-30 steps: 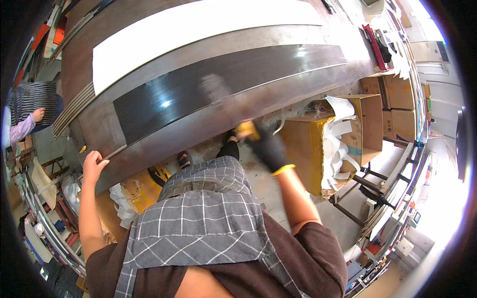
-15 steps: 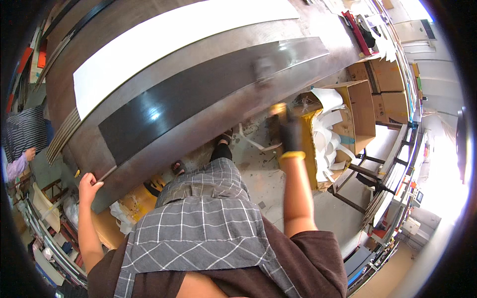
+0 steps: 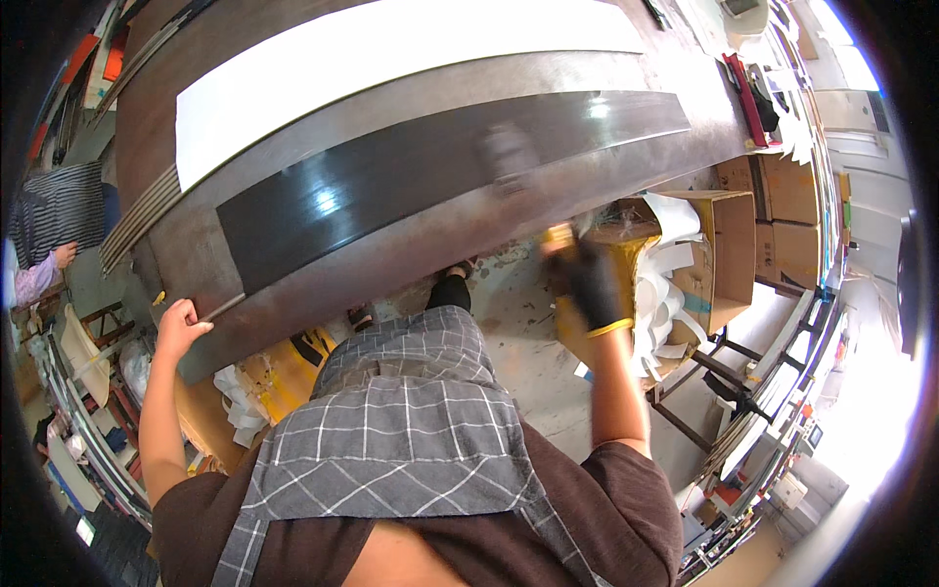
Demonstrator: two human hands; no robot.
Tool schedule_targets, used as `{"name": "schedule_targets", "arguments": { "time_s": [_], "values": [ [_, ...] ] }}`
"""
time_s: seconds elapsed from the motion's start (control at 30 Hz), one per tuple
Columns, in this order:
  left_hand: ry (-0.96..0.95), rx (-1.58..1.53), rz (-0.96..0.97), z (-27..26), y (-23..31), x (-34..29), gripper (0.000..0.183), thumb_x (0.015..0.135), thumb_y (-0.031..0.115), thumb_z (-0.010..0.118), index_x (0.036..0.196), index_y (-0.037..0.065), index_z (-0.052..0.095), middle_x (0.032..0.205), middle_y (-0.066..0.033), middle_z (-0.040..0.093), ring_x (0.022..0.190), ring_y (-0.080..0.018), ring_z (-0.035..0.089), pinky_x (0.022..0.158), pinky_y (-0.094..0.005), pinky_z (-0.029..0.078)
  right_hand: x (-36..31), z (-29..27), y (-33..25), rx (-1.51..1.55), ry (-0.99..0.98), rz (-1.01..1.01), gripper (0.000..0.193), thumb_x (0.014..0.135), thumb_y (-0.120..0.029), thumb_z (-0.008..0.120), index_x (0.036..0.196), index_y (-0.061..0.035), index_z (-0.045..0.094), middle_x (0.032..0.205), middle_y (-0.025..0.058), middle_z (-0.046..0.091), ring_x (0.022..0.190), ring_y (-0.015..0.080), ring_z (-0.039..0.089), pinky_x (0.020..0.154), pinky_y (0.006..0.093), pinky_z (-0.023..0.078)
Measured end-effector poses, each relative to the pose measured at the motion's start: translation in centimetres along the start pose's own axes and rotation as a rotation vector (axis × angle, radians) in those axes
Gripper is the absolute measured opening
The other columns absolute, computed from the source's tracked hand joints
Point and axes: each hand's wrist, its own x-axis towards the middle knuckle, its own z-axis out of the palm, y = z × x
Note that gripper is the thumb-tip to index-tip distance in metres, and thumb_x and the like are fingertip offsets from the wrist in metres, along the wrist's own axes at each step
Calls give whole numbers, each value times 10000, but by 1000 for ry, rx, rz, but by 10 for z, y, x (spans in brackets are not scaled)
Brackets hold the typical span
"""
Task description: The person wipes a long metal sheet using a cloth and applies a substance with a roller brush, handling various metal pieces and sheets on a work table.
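Observation:
My bare left hand (image 3: 179,330) is at the near left corner of the dark metal table (image 3: 391,256). Its fingers close around the end of a thin grey rod (image 3: 225,306) lying along the table edge. My right hand (image 3: 592,284), in a black glove with a yellow cuff, hovers beyond the table's near edge. Motion blurs it; its fingers close on a small amber-yellow object (image 3: 558,238) whose kind I cannot make out. A long black glossy strip (image 3: 391,186) lies flat on the table. Over it is a blurred dark patch (image 3: 507,157) that I cannot identify.
Behind the black strip lies a long white sheet (image 3: 391,59). Several thin strips (image 3: 142,220) are stacked at the left. Cardboard boxes (image 3: 729,254) with curled white offcuts (image 3: 660,293) stand at the right. At far left is another person's hand (image 3: 66,255).
My right hand has swung slightly left relative to the table, still holding the yellow object. The blurred dark patch has shifted left along the strip. My left hand keeps its place at the corner.

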Motion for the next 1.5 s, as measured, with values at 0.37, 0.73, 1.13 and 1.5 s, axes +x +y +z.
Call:
{"name": "schedule_targets", "arguments": {
  "time_s": [0.37,0.73,1.13,1.5],
  "values": [
    [-7,9,69,0,-4,11,435,623,163,818,682,38,405,703,-87,435,639,-253,472,597,-366,401,-73,161,-171,88,-244,-385,397,881,-394,598,1151,-102,592,1003,190,691,916,419,656,792,501,510],
    [-68,-1,-79,-7,-5,18,446,567,100,829,653,46,395,708,-75,431,640,-227,463,597,-337,392,198,-179,209,547,448,207,242,831,-298,730,971,-118,646,800,133,637,670,321,630,571,402,527],
    [-41,7,-26,-6,8,8,508,572,165,861,632,46,372,710,-93,466,632,-259,485,594,-374,408,-55,136,-123,18,-347,-278,508,871,-495,632,1176,-89,607,1061,215,667,955,407,652,804,469,512],
    [0,89,7,8,-13,5,488,560,214,850,632,30,404,686,-145,504,631,-314,501,601,-414,428,-55,97,-84,72,5,-22,556,880,-526,616,1269,-135,550,1004,251,674,919,434,658,786,481,522]
  ]
}}
